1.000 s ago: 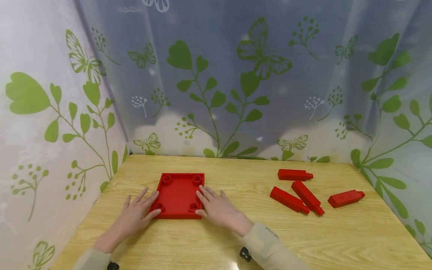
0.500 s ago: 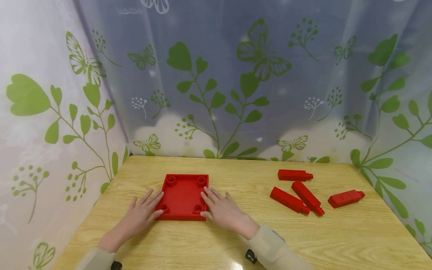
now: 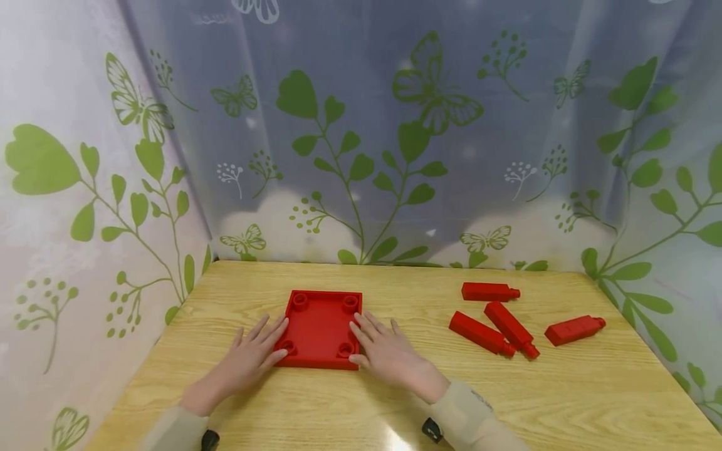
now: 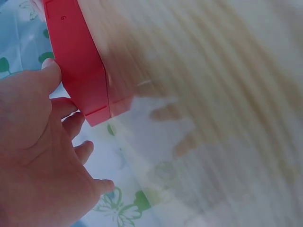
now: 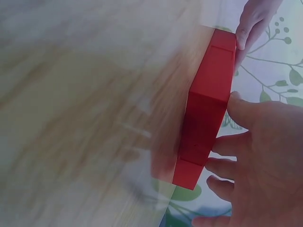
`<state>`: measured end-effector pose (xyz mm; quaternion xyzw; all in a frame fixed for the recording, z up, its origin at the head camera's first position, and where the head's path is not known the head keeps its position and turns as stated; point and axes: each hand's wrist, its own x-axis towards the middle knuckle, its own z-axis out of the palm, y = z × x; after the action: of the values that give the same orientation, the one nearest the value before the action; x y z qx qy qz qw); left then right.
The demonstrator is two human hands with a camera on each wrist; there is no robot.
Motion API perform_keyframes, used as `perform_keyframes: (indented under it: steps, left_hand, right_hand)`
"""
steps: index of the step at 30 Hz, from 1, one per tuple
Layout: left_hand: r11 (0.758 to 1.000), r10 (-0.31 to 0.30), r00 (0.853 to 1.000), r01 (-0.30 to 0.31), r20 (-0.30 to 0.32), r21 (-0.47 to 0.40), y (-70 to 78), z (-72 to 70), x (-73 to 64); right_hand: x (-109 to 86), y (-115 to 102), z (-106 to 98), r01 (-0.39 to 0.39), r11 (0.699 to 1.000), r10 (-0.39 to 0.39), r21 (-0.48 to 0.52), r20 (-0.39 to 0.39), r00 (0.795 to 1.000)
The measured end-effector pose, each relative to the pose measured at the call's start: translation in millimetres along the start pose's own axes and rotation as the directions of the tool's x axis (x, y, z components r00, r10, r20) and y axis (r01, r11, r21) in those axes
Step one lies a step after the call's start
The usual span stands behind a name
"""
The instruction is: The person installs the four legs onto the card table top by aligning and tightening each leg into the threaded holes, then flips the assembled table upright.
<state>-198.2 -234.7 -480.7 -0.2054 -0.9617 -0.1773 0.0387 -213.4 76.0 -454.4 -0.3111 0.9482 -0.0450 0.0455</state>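
Note:
A red square panel (image 3: 318, 329) with a raised rim and a round socket at each corner lies flat on the wooden table. My left hand (image 3: 248, 357) touches its left side with straight, spread fingers, thumb at the near corner. Opposite it, my right hand (image 3: 389, 357) rests its fingers along the right side. In the left wrist view, the left hand (image 4: 42, 151) has thumb and fingertips right at the panel's edge (image 4: 80, 61). The right wrist view shows the right hand (image 5: 265, 156) likewise against the panel's side wall (image 5: 203, 118).
Several red square-sided legs with narrow round ends lie on the right of the table: one at the back (image 3: 487, 291), two close together (image 3: 479, 334), one farther right (image 3: 575, 330). A patterned curtain (image 3: 361, 156) hangs behind the table's back edge.
Both hands and the red panel between them have moved to the right across the table. The loose red legs have stayed where they were.

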Motion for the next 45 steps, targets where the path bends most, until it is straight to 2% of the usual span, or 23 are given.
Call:
perform_keyframes:
  steps: [14, 21, 26, 32, 39, 45]
  left_hand:
    - [0.999, 0.031, 0.997, -0.029, 0.069, -0.023, 26.7, 7.4, 15.0]
    - [0.998, 0.05, 0.994, -0.045, 0.1, -0.048, 41.8, 15.7, 27.3]
    - [0.996, 0.069, 0.993, -0.062, 0.093, -0.071, 55.4, 21.4, 33.3]
    - [0.997, 0.062, 0.994, -0.058, 0.093, -0.045, 71.8, 28.2, 42.3]
    - [0.995, 0.089, 0.992, -0.084, 0.089, -0.051, 90.8, 34.4, 52.7]
    - [0.993, 0.118, 0.99, -0.118, 0.071, -0.009, 100.7, 38.2, 57.5]
  right_hand:
    - [-24.0, 28, 2, 0.002, 0.997, 0.0, 0.078, -0.031, 1.0]
    - [-39.0, 43, 2, -0.017, 0.993, 0.022, 0.113, -0.047, 0.999]
    - [-49.2, 55, 2, -0.037, 0.99, 0.043, 0.134, -0.049, 0.998]
    - [-62.7, 68, 2, -0.048, 0.988, 0.058, 0.146, -0.067, 0.996]
    - [-80.1, 82, -2, -0.087, 0.985, 0.098, 0.151, -0.067, 0.993]
    - [-90.2, 91, -5, -0.087, 0.983, 0.098, 0.161, -0.062, 0.993]
